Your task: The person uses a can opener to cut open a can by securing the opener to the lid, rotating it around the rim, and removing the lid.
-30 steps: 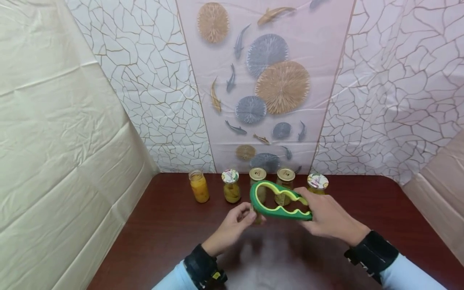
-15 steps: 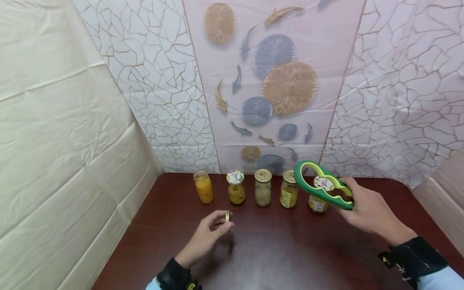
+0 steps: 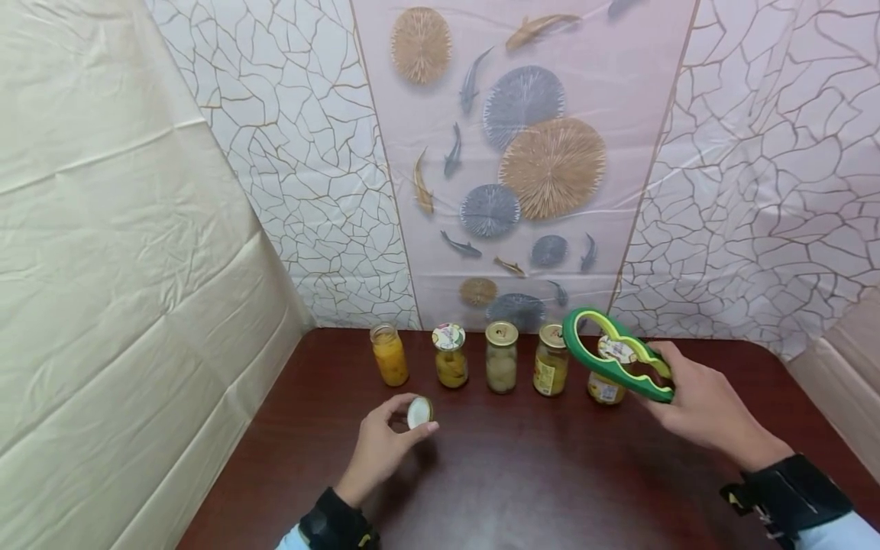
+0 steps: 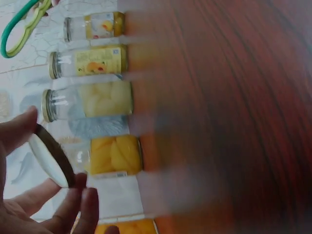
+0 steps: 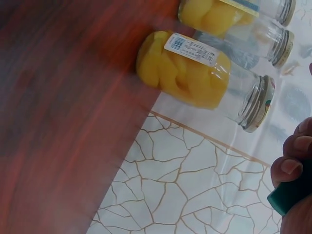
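My left hand (image 3: 378,449) pinches a round jar lid (image 3: 419,412) by its rim, above the table. Its white inside faces the head camera; in the left wrist view the lid (image 4: 53,157) sits between thumb and fingers. My right hand (image 3: 704,405) grips the end of a green jar opener (image 3: 619,373) with a lighter, scalloped inner edge. The opener is held raised, partly in front of the rightmost jar (image 3: 606,388), which has a patterned lid. At the row's left end stands an uncovered jar (image 3: 390,359) with orange contents.
Between the end jars stand a jar with a patterned lid (image 3: 451,367), a gold-lidded jar of pale fruit (image 3: 501,367) and a yellow-labelled jar (image 3: 548,374). All are upright near the back of the dark red table (image 3: 522,473), before a patterned cloth wall (image 3: 330,153).
My left hand has drawn left with the lid and turned its white inside into view. The right hand has carried the jar opener right, away from the left hand.
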A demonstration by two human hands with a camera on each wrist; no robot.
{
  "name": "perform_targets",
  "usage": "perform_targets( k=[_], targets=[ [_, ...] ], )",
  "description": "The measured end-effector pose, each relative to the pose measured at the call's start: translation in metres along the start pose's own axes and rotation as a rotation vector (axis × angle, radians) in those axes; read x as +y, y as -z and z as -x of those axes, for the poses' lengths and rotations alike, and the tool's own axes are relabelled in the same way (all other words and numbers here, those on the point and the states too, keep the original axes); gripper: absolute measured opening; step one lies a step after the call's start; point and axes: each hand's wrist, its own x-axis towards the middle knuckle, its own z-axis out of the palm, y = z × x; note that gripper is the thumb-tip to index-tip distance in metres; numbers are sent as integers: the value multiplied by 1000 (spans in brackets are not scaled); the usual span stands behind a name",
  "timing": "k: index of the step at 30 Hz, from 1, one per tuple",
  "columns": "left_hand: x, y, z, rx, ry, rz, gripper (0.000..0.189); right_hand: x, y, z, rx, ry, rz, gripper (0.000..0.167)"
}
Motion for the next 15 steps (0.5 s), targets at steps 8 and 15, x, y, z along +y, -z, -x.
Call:
perform_targets(
  k=[8, 15],
  targets=[
    [-23, 10, -16, -14, 40, -398, 59, -3, 1, 10, 15, 12, 14, 73],
    [-39, 12, -24, -97, 130, -555, 65, -6, 3, 14, 22, 54, 43, 76]
  ],
)
